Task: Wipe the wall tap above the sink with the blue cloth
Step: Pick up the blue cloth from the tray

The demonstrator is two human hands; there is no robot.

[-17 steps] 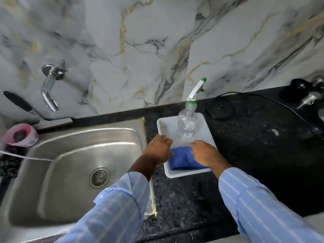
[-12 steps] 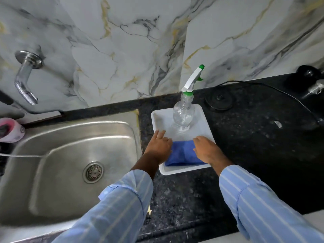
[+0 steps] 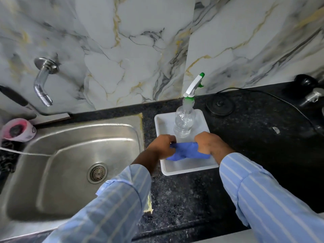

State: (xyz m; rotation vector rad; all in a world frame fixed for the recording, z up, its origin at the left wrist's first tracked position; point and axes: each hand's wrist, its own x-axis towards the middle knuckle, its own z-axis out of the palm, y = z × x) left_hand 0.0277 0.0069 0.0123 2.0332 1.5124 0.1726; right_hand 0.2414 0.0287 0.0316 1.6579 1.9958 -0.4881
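The blue cloth [image 3: 186, 152] is bunched and lifted just above the white tray [image 3: 189, 168] on the black counter. My left hand [image 3: 162, 146] grips its left end and my right hand [image 3: 208, 144] grips its right end. The chrome wall tap [image 3: 42, 83] juts from the marble wall at the upper left, above the steel sink [image 3: 70, 163], well away from both hands.
A clear spray bottle [image 3: 185, 120] with a white and green trigger stands in the tray just behind the cloth. A black round base [image 3: 220, 104] with a cable lies to the right. A pink holder [image 3: 16, 130] sits at the sink's left rim.
Both hands have closed on the cloth and raised it off the tray floor, where it lay flat. The view has shifted, so the tap sits further into the frame.
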